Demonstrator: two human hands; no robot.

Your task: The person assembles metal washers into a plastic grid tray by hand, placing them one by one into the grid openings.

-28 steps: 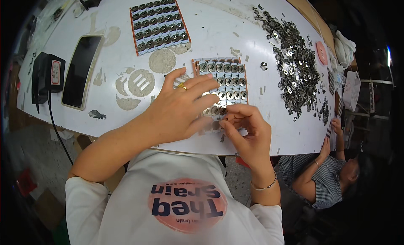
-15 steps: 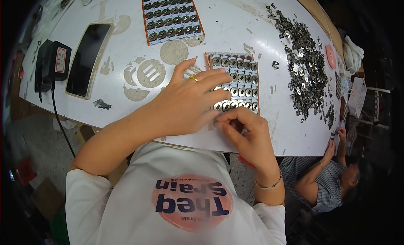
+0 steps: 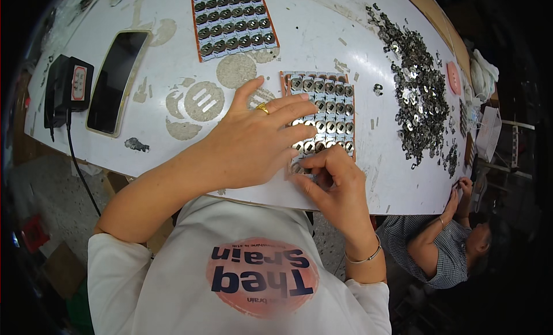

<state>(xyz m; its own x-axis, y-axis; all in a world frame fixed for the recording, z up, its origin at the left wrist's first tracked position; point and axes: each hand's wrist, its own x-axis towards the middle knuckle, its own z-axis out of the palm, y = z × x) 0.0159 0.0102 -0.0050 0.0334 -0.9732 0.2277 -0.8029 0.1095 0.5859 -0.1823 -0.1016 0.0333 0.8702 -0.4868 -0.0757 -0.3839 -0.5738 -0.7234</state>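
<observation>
Now I see a clip (image 3: pixel 297 168) more clearly by the right hand (image 3: pixel 340 185), near frame centre, suggesting bottom-row work; its grip I can't tell, while the left hand (image 3: pixel 253 144) spreads, ungripping, over the board (image 3: pixel 353 116).

We have shifted our bare right hand (image 3: pixel 344 185) leftward along the orange-edged panel (image 3: pixel 353 119) of round silver metal pieces (image 3: pixel 330 108); its fingertips (image 3: pixel 312 159) now reach the near left corner.
</observation>
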